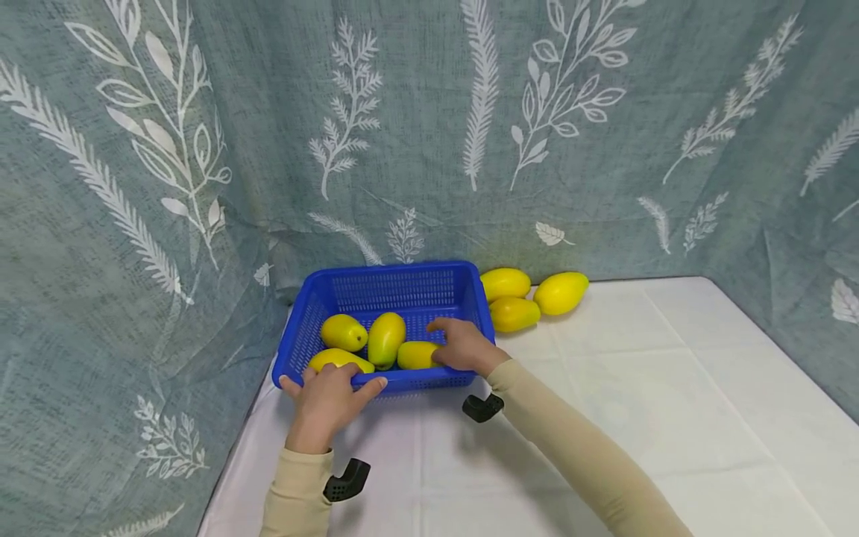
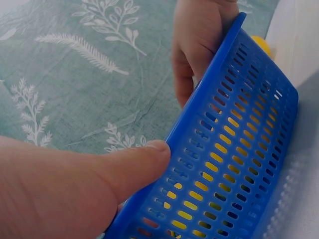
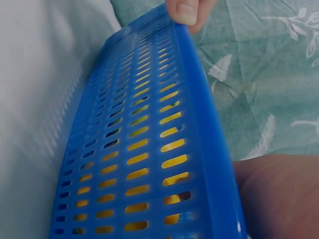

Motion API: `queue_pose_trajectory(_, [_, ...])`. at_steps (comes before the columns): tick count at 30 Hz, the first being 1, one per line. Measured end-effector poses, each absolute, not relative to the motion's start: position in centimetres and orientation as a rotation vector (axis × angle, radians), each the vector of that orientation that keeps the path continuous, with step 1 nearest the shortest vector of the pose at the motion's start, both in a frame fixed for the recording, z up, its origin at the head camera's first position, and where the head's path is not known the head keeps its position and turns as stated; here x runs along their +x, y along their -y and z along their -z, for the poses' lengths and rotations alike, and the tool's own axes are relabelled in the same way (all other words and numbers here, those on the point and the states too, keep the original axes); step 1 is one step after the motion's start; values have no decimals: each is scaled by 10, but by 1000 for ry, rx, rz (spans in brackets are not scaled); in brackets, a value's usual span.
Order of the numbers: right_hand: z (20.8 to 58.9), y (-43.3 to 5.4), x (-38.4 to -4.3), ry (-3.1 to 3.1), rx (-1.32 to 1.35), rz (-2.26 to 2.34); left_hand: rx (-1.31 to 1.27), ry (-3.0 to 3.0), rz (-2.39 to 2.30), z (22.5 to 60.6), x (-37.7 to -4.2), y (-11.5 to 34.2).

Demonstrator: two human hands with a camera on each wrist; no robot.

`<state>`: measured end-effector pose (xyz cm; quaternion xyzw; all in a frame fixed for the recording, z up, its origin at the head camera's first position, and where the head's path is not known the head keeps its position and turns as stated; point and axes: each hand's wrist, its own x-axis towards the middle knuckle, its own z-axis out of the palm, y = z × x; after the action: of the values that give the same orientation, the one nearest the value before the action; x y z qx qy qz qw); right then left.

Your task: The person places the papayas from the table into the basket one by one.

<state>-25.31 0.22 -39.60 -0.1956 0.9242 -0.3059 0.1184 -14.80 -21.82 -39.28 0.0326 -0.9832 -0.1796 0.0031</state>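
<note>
Several yellow mangoes lie in a blue plastic basket (image 1: pixel 396 274), among them one upright mango (image 1: pixel 386 339) and a rounder mango (image 1: pixel 344 333). My left hand (image 1: pixel 326 406) holds the basket's front rim near its left corner, thumb along the rim and fingers over a long mango (image 1: pixel 341 361). Inside the basket's right end, my right hand (image 1: pixel 466 347) has its thumb against a mango (image 1: pixel 417 356); its forefinger is spread away, with blue basket showing between. In the left wrist view, the right hand (image 2: pixel 199 45) reaches down over the rim; its fingertips are partly hidden.
Three more mangoes, a rear one (image 1: pixel 506 284), a front one (image 1: pixel 514 315) and a right one (image 1: pixel 562 293), lie just right of the basket. A white cloth (image 1: pixel 637 388) covers the table. Patterned green curtains (image 1: pixel 416 112) stand behind and at both sides.
</note>
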Motion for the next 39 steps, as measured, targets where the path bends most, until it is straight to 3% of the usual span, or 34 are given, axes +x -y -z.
queue_pose_trajectory(9, [400,-37,-242,-2570,-595,1655,114,3063,586,393,-149,217])
queue_pose_trajectory(16, [408,-93,-242,-2546,-399,2055,106,3071,601,394,-149,216])
queue_pose_trajectory(27, [428,-160,-237,-2467,235,2214,89,3073,617,395,-148,216])
queue_pose_trajectory(39, [442,-183,-242,-2404,393,2199,89,3080,587,395,-149,215])
